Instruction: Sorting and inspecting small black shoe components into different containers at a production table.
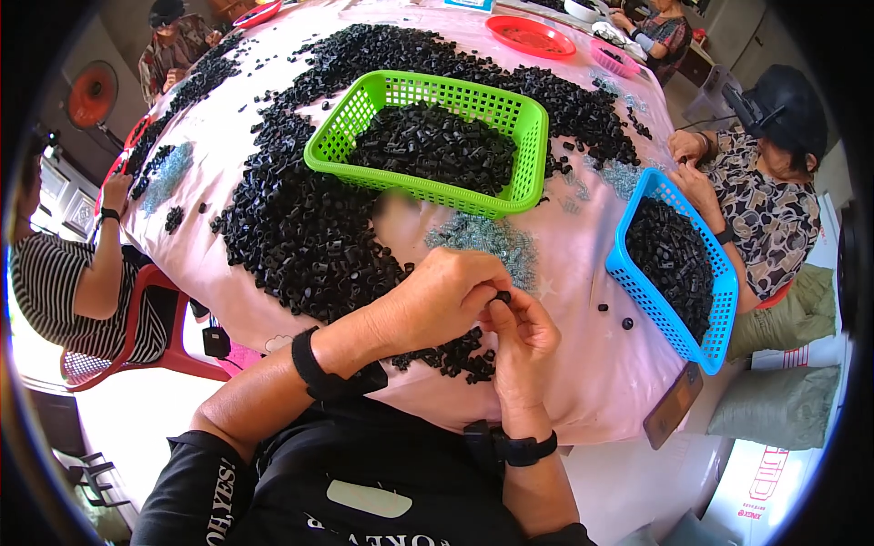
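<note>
Black cap (pixel 502 297), perhaps, partly behind fingers (pixel 537 329); green basket (pixel 410 185) beyond

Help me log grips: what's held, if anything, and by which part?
A small black piece, pinched where left hand and right hand meet; which part is gripped cannot be told.
</note>
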`<control>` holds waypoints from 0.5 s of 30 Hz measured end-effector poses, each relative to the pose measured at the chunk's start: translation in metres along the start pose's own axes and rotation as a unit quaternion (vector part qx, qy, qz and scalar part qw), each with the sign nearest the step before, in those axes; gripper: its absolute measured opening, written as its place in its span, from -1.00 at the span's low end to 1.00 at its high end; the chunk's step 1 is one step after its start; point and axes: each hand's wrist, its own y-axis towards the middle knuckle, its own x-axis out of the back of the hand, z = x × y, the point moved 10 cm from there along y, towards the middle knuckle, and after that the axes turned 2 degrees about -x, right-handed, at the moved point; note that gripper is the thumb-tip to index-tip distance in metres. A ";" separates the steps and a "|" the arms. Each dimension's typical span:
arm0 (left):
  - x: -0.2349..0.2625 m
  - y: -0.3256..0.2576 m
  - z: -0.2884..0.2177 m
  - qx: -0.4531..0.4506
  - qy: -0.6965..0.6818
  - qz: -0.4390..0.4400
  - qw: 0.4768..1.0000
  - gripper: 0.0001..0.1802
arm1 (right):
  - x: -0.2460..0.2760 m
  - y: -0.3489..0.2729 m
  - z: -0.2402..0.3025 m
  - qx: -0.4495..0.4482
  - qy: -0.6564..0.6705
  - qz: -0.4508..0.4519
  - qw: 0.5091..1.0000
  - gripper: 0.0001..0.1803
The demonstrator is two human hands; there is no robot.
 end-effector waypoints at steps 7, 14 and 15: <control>-0.010 -0.008 0.015 0.017 0.185 0.019 0.982 -0.92 | 0.011 0.003 0.004 0.014 0.043 -0.055 0.997 -0.84; -0.024 -0.014 0.026 0.062 0.267 0.043 0.961 -0.90 | 0.011 0.002 0.005 0.007 0.041 -0.057 0.997 -0.81; -0.024 -0.014 0.027 0.063 0.267 0.050 0.960 -0.91 | 0.012 0.002 0.004 0.009 0.033 -0.056 0.998 -0.80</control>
